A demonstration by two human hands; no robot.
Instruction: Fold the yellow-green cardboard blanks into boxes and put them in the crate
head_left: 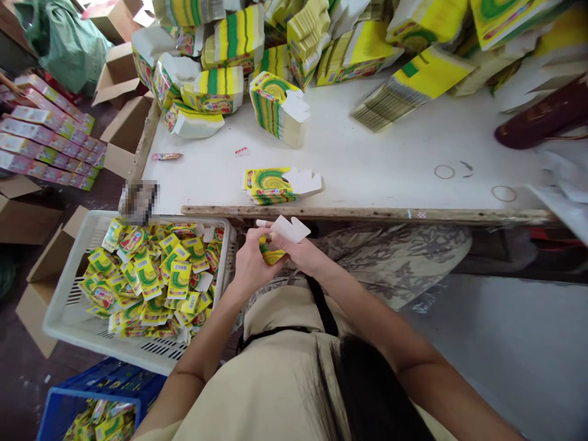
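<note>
A small yellow and green carton [272,254] with raised white flaps is between my hands, just below the table's front edge. My left hand [252,257] has its fingers wrapped round the carton's left side. From the right, my right hand [303,252] grips the same carton near its white flap. Beyond them, a short pile of flat cartons [271,184] lies near the table edge. Left of my hands, a white basket [68,318] holds several yellow cartons. The inside of the held carton is hidden by my fingers.
On the white table [395,165], bundles of flat cartons [239,37] fill the back, and one stack [278,110] stands nearer. A dark red bottle [537,122] lies at the right. Open cardboard boxes [126,131] and a blue crate [92,392] are at the left.
</note>
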